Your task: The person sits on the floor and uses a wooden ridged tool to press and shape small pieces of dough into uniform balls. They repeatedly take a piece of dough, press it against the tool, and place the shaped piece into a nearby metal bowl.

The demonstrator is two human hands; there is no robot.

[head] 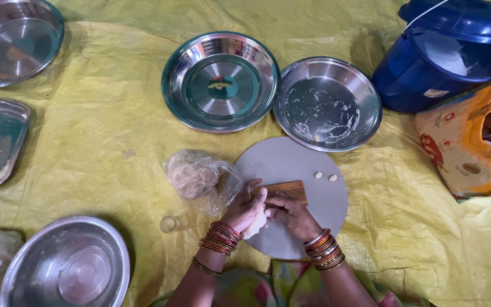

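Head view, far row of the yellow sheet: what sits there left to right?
Round steel plate at the top-left corner → round steel plate with a greenish reflection → flour-smeared round steel plate → dark blue plastic bucket with lid → orange printed bag.

Both forearms are bare of sleeves. Just behind the left hand [246, 206] sits a thick stack of red and gold bangles [219, 237], and further up that forearm a single thin dark band [206, 268]. Behind the right hand [291, 211] is a similar stack of red, gold and pale bangles [325, 250]. Nearer the body shows a garment [282, 285] patterned in green, pink and yellow.
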